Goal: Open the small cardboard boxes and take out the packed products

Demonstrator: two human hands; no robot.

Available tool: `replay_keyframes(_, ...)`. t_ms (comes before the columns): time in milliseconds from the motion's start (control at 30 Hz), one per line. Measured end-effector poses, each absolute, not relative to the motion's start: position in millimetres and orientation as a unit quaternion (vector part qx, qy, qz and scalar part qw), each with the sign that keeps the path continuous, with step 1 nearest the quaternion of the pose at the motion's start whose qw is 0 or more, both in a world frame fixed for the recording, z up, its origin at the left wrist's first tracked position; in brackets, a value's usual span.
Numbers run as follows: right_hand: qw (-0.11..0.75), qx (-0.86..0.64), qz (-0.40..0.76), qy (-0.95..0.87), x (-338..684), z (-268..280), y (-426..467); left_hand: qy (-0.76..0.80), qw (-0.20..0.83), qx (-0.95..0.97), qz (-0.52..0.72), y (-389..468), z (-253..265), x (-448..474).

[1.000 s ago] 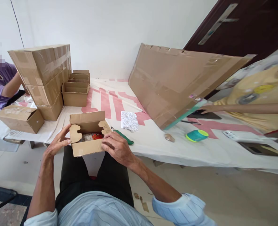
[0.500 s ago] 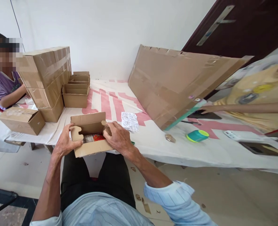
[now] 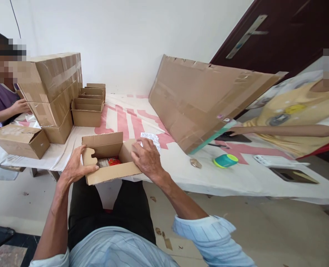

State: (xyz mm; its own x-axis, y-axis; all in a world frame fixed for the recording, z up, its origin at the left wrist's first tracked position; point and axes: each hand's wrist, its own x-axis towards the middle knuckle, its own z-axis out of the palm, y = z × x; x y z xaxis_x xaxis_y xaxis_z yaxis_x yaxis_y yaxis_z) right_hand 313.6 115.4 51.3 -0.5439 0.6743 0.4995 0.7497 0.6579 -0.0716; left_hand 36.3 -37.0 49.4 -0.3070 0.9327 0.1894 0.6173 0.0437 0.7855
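An open cardboard box [image 3: 112,175] sits at the table's front edge above my lap, its flaps raised. My left hand [image 3: 76,165] grips its left end, thumb over the notched end flap and fingers behind. At the other end, my right hand [image 3: 148,157] is closed on the right flap, fingers bent over its edge. Inside the box lie a red packet [image 3: 114,161] and something pale with print, partly hidden by the front flap. Just behind my right hand is a crumpled printed paper [image 3: 153,140].
Taped boxes [image 3: 51,79] are stacked at left, beside several open boxes [image 3: 86,118] and a closed box [image 3: 19,139]. A large cardboard sheet [image 3: 200,100] leans behind. A teal-and-yellow object [image 3: 225,161], power strip [image 3: 272,161] and tablet [image 3: 292,175] lie right. People sit at both sides.
My right hand has moved outward to the right with the box's right flap, showing more of the interior. My left hand keeps its hold. The view has shifted slightly.
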Motion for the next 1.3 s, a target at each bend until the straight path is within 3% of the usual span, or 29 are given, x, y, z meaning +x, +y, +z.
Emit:
replay_keyframes(133, 0.205, -0.293, -0.137, -0.924, 312, 62, 121, 0.728, 0.122, 0.575, 0.353, -26, 64, 49)
replay_keyframes(233, 0.146, -0.245, -0.144, -0.948, 309, 69, 125, 0.723, 0.111, 0.564, 0.383, -27, 64, 53)
replay_keyframes(533, -0.046, -0.243, -0.098, -0.964, 283, 89, 132, 0.498, 0.329, 0.447, 0.666, -47, 8, 17)
replay_keyframes(633, -0.098, -0.232, -0.076, -0.965, 267, 94, 132, 0.456, 0.374, 0.483, 0.647, -50, -16, 6)
replay_keyframes(767, -0.165, -0.230, -0.038, -0.958, 243, 98, 130, 0.534, 0.376, 0.517, 0.553, -51, -31, 11)
replay_keyframes(967, -0.204, -0.199, -0.005, -0.959, 231, 80, 134, 0.570, 0.361, 0.498, 0.544, -52, -42, 34)
replay_keyframes(1200, -0.219, -0.167, 0.153, -0.949, 235, 69, 146, 0.545, 0.344, 0.500, 0.578, -56, -58, 33)
replay_keyframes(1300, -0.217, -0.184, 0.135, -0.949, 239, 74, 139, 0.544, 0.347, 0.495, 0.582, -57, -59, 35)
